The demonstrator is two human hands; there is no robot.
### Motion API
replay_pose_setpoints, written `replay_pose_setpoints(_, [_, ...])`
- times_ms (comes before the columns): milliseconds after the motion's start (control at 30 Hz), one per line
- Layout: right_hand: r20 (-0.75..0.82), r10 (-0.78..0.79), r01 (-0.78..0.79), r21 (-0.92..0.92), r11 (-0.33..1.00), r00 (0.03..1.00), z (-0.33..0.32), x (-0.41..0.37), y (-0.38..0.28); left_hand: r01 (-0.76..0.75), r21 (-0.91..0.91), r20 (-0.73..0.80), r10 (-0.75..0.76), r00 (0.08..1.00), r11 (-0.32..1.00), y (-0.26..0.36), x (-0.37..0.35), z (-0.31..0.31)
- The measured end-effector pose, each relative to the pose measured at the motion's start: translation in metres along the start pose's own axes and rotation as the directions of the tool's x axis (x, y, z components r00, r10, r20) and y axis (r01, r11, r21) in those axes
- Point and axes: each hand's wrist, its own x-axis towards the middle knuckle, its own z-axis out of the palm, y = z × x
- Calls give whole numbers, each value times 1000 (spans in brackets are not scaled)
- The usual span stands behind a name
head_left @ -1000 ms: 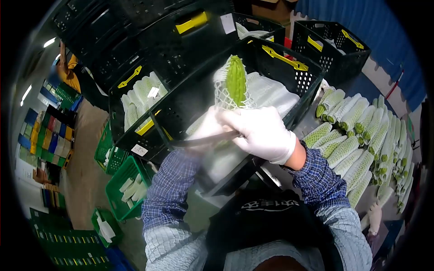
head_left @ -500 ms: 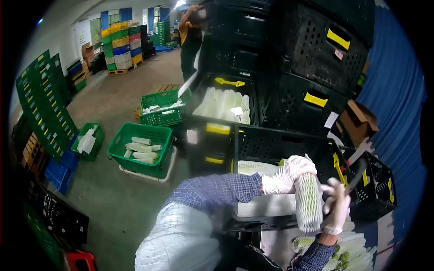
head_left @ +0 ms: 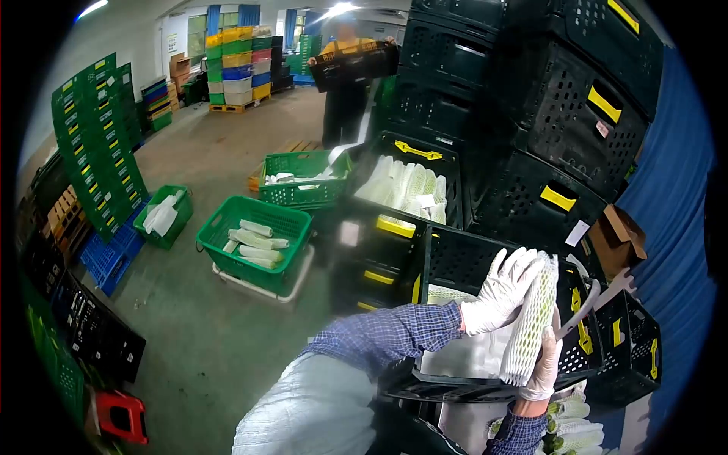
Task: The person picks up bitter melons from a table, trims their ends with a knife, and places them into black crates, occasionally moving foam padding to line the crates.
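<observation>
A long green vegetable in a white foam net (head_left: 529,326) stands tilted over the near side of a black crate (head_left: 470,254). My right hand (head_left: 543,368), in a white glove, is wrapped around its lower right side. Against its upper left side lies my gloved left hand (head_left: 502,294), fingers stretched out and slightly apart. Inside the crate, white sheeting (head_left: 462,356) and a netted piece (head_left: 449,294) show behind my left forearm. Below my right hand, more netted vegetables (head_left: 572,425) lie in a pile, green ends showing.
Another black crate (head_left: 390,140), filled with netted vegetables, sits beyond mine. Tall stacked black crates (head_left: 565,114) rise at the right. On the floor at left stand green baskets (head_left: 220,208) of netted vegetables. A person (head_left: 345,98) carries a black crate in the background.
My left hand has loosened from around the vegetable's top, its fingers now stretched out. My right hand has come in and taken hold low down. The person behind now holds a crate out in front.
</observation>
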Motion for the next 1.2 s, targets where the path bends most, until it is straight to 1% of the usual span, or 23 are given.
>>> replay_pose_setpoints(67, [-29,-68,66,-69,995,997,-7,5,0,84,-211,20,-82,996,974,-15,-3,4])
replay_pose_setpoints(100, [28,-84,87,-138,987,996,-3,7,-7,299,-508,132,-270,954,808,-19,-2,4])
replay_pose_setpoints(133, [-22,-159,150,-224,963,987,2,8,-7,500,-678,378,-328,866,539,-26,-1,3])
replay_pose_setpoints(167, [14,-151,147,-338,930,988,3,8,-11,668,-716,610,-284,740,202,-34,2,3])
replay_pose_setpoints(200, [48,-137,144,-449,882,989,5,8,-17,774,-615,788,-146,598,-150,-38,7,-4])
replay_pose_setpoints(233, [94,-109,140,-454,880,990,27,7,-16,796,-515,806,136,576,-317,-36,11,-9])
replay_pose_setpoints(267, [114,-101,150,-598,787,988,20,8,-16,780,-474,813,137,566,-408,-27,9,-14])
replay_pose_setpoints(333, [171,-191,244,-841,482,967,11,14,-3,644,-484,722,146,677,-592,-14,0,0])
replay_pose_setpoints(367, [133,-148,191,-843,503,980,10,13,0,672,-468,732,174,659,-573,-21,-1,1])
replay_pose_setpoints(467, [211,-115,240,-887,396,971,2,18,1,710,-495,755,156,637,-501,-29,-3,-7])
replay_pose_setpoints(500, [249,-165,296,-868,400,954,-3,21,4,699,-428,774,167,611,-573,-24,1,-17])
replay_pose_setpoints(567, [112,-101,145,-899,413,988,-8,20,2,703,-493,761,136,634,-513,-28,-1,-6])
replay_pose_setpoints(633, [158,-187,222,-888,403,970,-9,20,1,694,-546,741,117,661,-469,-26,0,-5])
replay_pose_setpoints(700, [56,-183,118,-929,350,982,-29,24,-3,650,-674,669,83,738,-351,-21,2,-12])
replay_pose_setpoints(733, [31,-219,118,-910,397,975,-46,27,-1,624,-725,633,74,770,-291,-18,3,-17])
replay_pose_setpoints(767, [5,-331,129,-926,354,944,-61,29,-1,627,-749,632,56,773,-215,-18,4,-18])
replay_pose_setpoints(800, [4,-414,166,-920,355,910,-45,29,-8,705,-706,702,75,709,-60,-22,4,-12])
replay_pose_setpoints(833, [3,-494,202,-915,349,869,-29,29,-16,705,-709,703,63,708,-8,-18,4,-17])
replay_pose_setpoints(867, [158,-646,398,-885,243,746,-38,38,-17,701,-712,702,50,710,49,-14,3,-23])
replay_pose_setpoints(900, [175,-659,415,-881,227,731,-31,43,-24,702,-698,714,64,697,145,-11,4,-19])
replay_pose_setpoints(933, [192,-673,433,-877,209,714,-25,42,-37,717,-686,727,76,682,126,-10,0,-23])
replay_pose_setpoints(1033, [79,-533,333,-854,400,843,-26,43,-51,696,-690,723,149,675,198,-8,-3,-13])
replay_pose_setpoints(1200, [108,-524,298,-908,293,845,-56,52,-33,720,-660,749,111,654,215,-5,0,-23])
